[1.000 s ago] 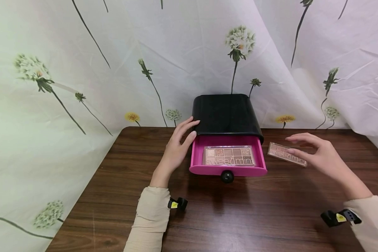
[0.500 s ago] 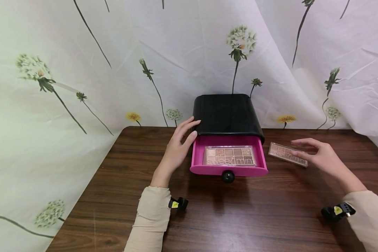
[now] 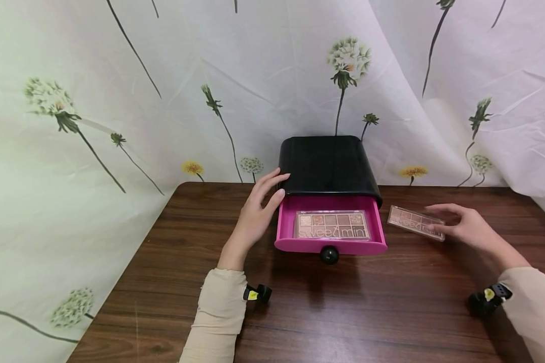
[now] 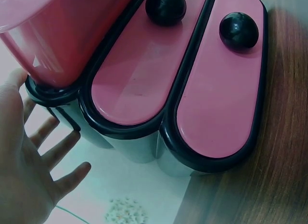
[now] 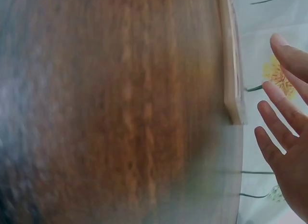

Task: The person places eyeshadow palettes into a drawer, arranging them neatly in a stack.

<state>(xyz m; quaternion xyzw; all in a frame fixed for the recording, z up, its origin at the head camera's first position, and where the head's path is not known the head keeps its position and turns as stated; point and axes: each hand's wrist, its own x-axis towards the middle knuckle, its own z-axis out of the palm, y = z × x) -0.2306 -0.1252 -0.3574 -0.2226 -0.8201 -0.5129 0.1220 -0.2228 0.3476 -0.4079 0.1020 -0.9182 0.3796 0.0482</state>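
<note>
A black cabinet (image 3: 327, 164) has its pink top drawer (image 3: 283, 222) pulled out, with an eyeshadow palette (image 3: 331, 225) lying inside. At the cabinet's upper left side is my left hand (image 3: 253, 214); its thumb tip lies by the drawer's corner. In the left wrist view, the left hand's fingers (image 4: 65, 149) are extended and spread along the cabinet's side. Another eyeshadow palette (image 3: 404, 220) lies flat on the table to the right. Over its right end hovers my right hand (image 3: 470, 227), thumb and fingers apart. The right wrist view shows a gap between this hand and the palette's edge (image 5: 232, 65).
Two closed pink drawers, a middle one (image 4: 134, 84) and a bottom one (image 4: 216, 103), sit below the pulled-out one, each with a black knob. The brown wooden table (image 3: 345, 312) reaches a white flower-printed curtain (image 3: 272, 65) behind.
My right hand has shifted slightly right, towards the loose palette's right end. That palette stays on the table. My left hand and the drawer have not moved.
</note>
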